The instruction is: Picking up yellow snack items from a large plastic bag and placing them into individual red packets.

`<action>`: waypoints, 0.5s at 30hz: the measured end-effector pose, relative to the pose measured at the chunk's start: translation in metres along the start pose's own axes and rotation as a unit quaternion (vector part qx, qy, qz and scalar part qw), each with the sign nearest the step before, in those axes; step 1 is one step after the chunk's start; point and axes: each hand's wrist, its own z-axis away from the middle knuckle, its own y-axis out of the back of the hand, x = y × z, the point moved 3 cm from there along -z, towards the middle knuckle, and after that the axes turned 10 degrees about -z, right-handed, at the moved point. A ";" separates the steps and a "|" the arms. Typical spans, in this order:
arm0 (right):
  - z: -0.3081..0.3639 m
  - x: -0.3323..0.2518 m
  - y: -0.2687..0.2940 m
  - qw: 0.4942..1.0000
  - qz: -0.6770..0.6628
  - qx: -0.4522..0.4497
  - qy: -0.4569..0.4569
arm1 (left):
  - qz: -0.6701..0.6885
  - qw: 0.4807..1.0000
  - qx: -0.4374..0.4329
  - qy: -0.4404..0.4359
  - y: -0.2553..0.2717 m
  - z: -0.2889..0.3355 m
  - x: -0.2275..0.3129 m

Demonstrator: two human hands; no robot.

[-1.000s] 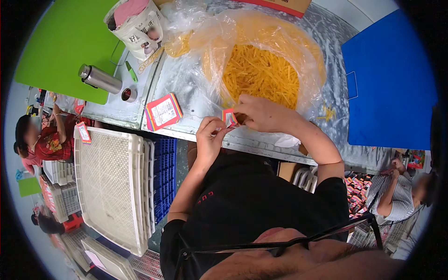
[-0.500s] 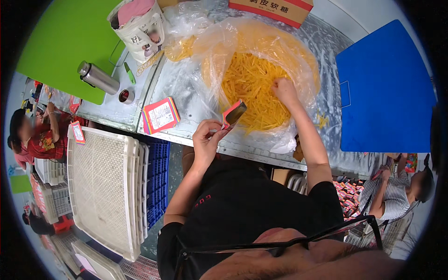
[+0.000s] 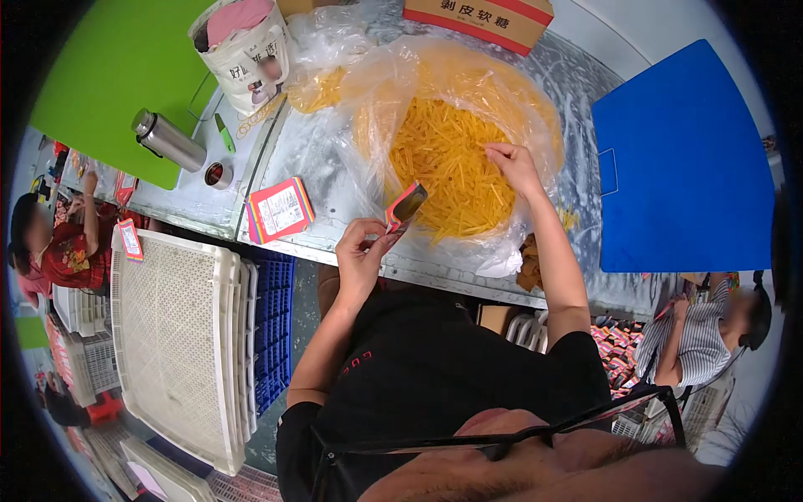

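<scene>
My left hand [image 3: 361, 258] is closed on a small red and pink pouch [image 3: 406, 207], tilted with its dark mouth up toward the candy pile. Thin yellow candy strips [image 3: 447, 192] lie heaped in a large clear plastic bag [image 3: 535, 109], its mouth spread open on the metal table. Over the far right part of the heap, my right hand [image 3: 517, 170] pinches at a yellow strip between thumb and fingers. How many strips it holds is hard to tell against the pile. Left of the pouch rests a stack of bright-edged printed cards [image 3: 280, 211].
A steel flask [image 3: 170, 140], its cup [image 3: 218, 175] and a green knife [image 3: 224, 132] stand at the left, near a white tote bag [image 3: 242, 58]. A carton [image 3: 481, 21] sits behind. A blue board [image 3: 682, 159] is at right. Stacked white trays [image 3: 171, 335] stand lower left. Other people work at both sides.
My right hand has lifted slightly from the heap, its fingertips now visible in a pinch. The pouch stays in my left hand. The whole view has shifted slightly.
</scene>
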 end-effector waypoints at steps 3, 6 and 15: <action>0.008 -0.006 -0.002 0.998 -0.042 -0.031 0.041 | -0.014 1.000 -0.001 -0.006 0.000 0.000 0.002; 0.030 -0.048 -0.016 0.990 -0.124 -0.068 0.019 | -0.025 0.999 0.006 -0.021 0.001 -0.001 0.003; 0.112 -0.127 -0.092 0.961 -0.093 -0.145 0.216 | -0.049 0.998 0.006 -0.031 0.003 0.000 0.013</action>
